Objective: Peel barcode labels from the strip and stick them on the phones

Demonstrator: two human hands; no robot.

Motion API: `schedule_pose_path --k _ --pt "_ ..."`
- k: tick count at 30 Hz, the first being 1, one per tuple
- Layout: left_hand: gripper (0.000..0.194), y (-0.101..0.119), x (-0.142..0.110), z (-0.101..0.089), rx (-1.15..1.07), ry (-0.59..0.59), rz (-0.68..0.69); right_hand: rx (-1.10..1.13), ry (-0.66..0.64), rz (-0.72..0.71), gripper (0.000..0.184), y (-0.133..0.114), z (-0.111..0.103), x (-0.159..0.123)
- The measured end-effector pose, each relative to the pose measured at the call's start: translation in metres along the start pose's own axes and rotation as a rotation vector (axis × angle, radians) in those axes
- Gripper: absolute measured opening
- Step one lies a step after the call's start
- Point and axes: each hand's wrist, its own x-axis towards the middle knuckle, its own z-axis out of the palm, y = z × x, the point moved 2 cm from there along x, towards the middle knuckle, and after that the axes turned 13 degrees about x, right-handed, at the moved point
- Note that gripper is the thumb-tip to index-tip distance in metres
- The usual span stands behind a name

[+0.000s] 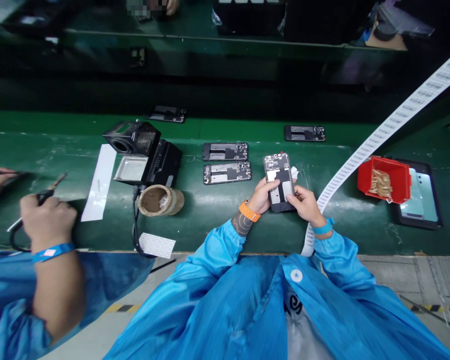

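Observation:
An opened smartphone (279, 172), its circuit board and inner metal frame showing, is held over the green bench. My left hand (261, 195) is closed on its left edge, the thumb lying across the inside. At the lower right edge, my right hand (304, 204) grips the same phone with its thumb on the frame. A scrap of white material (294, 172) shows just beyond the phone's right side. Left of my hands, two more opened phones lie flat, an upper one (225, 151) and a lower one (227, 173). Another opened phone (305, 133) rests farther back to the right.
A label strip (390, 127) slants past my right wrist. A red bin (384, 180) stands by a dark tray (427, 195). Leftward are a black soldering stand (165, 162), a round pot (157, 201) and a co-worker's hand (48, 220) holding a soldering iron. One phone (168, 114) lies behind.

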Motion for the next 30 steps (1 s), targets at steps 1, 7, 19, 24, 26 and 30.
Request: schedule_pose_path --k 1,7,19,24,26,30 --pt "0.046 -0.0001 -0.0002 -0.0003 0.000 0.008 -0.005 -0.001 -0.006 0.000 0.040 0.0002 -0.0001 0.0000" --pt "0.048 0.0001 -0.0003 -0.0001 0.000 -0.009 -0.013 -0.035 -0.014 -0.025 0.036 -0.0007 0.0001 -0.0002" --pt "0.049 -0.0038 0.0042 -0.0012 -0.070 -0.026 -0.048 -0.028 0.001 0.026 0.040 -0.0037 0.0009 0.0014" --pt "0.062 -0.0026 0.0059 0.0017 -0.152 -0.075 -0.064 0.005 0.008 0.064 0.042 -0.0013 0.0004 0.0024" --pt "0.064 -0.0007 0.0047 0.0028 -0.173 -0.061 -0.067 0.020 0.017 0.076 0.041 -0.0002 -0.0002 0.0030" --pt "0.067 0.0033 0.0021 0.0062 -0.183 -0.062 -0.070 0.021 0.042 0.085 0.041 0.0024 -0.0025 0.0044"
